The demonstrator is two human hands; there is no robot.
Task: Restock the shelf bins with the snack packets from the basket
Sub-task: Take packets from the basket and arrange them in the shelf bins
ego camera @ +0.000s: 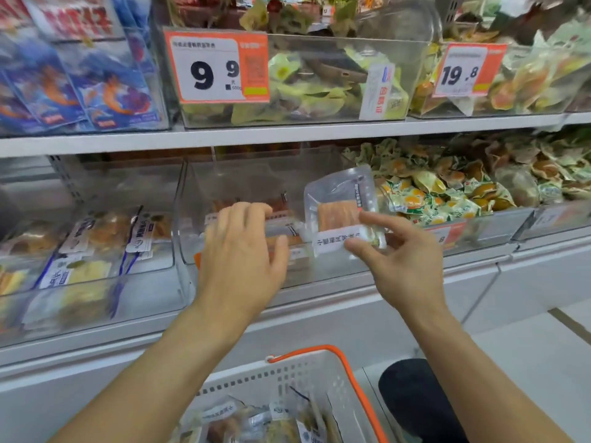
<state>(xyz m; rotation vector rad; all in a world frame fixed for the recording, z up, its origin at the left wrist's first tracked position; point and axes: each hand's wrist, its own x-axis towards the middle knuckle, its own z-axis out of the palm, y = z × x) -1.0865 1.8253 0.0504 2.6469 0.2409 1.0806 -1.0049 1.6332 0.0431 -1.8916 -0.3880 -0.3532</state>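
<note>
The right hand (406, 260) pinched a clear snack packet (340, 207) by its lower edge, thumb and forefinger closed on the white label while the other fingers spread loosely. The packet stood nearly upright, its long axis running up and slightly right, orange contents low and the empty sealed end on top, held at the front wall of the middle clear bin (230, 183). The left hand (243, 247) reached over that bin's front, fingers curled down onto the packets inside; whether it gripped one could not be told. Below, the white basket (307, 375) with an orange rim held more packets.
</note>
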